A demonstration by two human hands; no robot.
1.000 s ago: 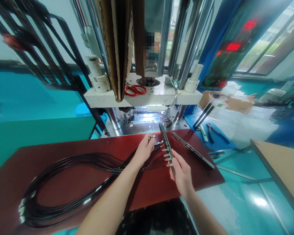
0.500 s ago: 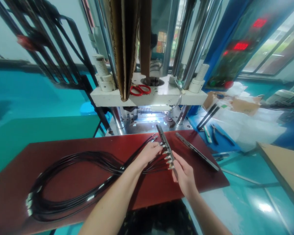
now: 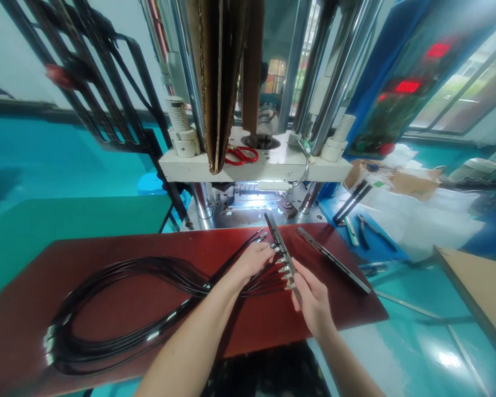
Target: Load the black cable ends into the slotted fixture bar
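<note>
Moved down from the loose ends, left hand point(image 3: 252, 262) pinches a cable point(image 3: 235, 259) at the bar point(image 3: 281, 251) gripped by right hand point(image 3: 312, 298); five plugs seated, two left.

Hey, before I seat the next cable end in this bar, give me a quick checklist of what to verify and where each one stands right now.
1. Right hand steadies the near end of the slotted bar: ok.
2. Left hand is on the cable ends beside the bar: ok.
3. Metal tips sit in a row along the bar: ok; fully seated, cannot tell.
4. Loose ends beyond the left hand are not in the bar: not ok.
5. Cable coil lies on the red mat, not hanging off: ok.
6. Second bar lies apart: ok.
</note>
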